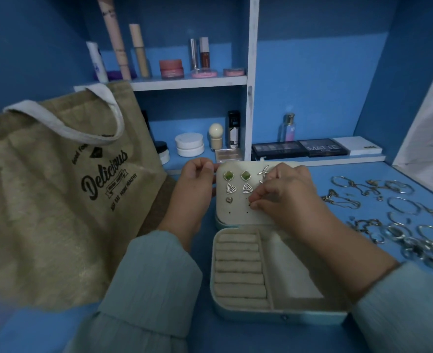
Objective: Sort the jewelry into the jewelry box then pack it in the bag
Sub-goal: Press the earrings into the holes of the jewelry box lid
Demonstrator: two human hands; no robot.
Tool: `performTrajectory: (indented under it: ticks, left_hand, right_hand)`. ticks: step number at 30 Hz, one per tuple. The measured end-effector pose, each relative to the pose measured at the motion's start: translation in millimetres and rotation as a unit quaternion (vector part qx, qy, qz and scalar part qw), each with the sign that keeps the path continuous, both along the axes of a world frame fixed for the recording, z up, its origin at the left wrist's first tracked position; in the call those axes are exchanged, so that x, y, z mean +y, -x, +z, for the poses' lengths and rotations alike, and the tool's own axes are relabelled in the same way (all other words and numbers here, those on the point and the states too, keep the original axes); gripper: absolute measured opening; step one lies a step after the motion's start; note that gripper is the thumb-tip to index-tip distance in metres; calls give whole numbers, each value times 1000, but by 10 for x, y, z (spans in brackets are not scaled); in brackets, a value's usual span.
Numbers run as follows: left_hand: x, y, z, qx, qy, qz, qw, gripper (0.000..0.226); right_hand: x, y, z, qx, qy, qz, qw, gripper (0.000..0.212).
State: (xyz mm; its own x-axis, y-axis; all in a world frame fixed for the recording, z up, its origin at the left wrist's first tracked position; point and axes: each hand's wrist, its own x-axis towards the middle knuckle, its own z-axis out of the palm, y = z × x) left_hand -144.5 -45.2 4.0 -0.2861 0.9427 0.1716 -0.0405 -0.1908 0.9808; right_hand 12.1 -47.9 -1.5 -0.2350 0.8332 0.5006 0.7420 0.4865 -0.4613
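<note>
1. Nearest the camera, the jewelry box [276,312] lies open on the blue table [235,335]. Its base is a rounded-corner tray with a pale blue shell, lined in soft cream velvet. A column of padded ring rolls [238,270] fills its left side; an open compartment [294,271] on the right holds nothing visible.

2. Both sleeves are ribbed, pale green fabric.

3. The step in hand looks like the sorting stage: earrings are being fixed to the lid panel [235,215], which stands tilted up behind the base.

4. The right hand [286,197] hovers over the panel with fingertips pinched together at the third row. Something tiny and dark sits at the pinch, probably a stud, but it is too small to be sure.

5. The left hand [197,184] steadies the lid's left edge, fingers curled round it.

6. Already mounted: two green square studs [236,176], two pavé triangle studs [239,188], one small heart stud [228,199] and a sparkling cross-shaped piece [263,170].

7. Next, the post likely needs seating in the hole beside the heart, a fine, steady push.

8. To the right, a tangle of silver hoops and chains [399,220] waits on the table, thin and shiny.

9. To the left stands the bag [44,194], coarse tan jute with white handles and dark print, not yet packed.

10. Farthest, shelves [190,82] carry cosmetics.
</note>
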Motion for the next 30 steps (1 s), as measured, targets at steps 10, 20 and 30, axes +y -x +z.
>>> performTrajectory:
  ticks: [10, 20, 30]
  left_hand:
    - [-8, -4, 17, -18, -4, -6, 1000, 16]
    - [-33, -5, 28, -6, -5, -8, 1000, 16]
    - [-39, -19, 31, -6, -8, -7, 1000, 16]
  right_hand:
    - [-29, 44, 9, -23, 13, -20, 999, 5]
    - [-64, 79, 42, -66, 49, -62, 995, 3]
    - [-112, 96, 95, -71, 73, -73, 992, 4]
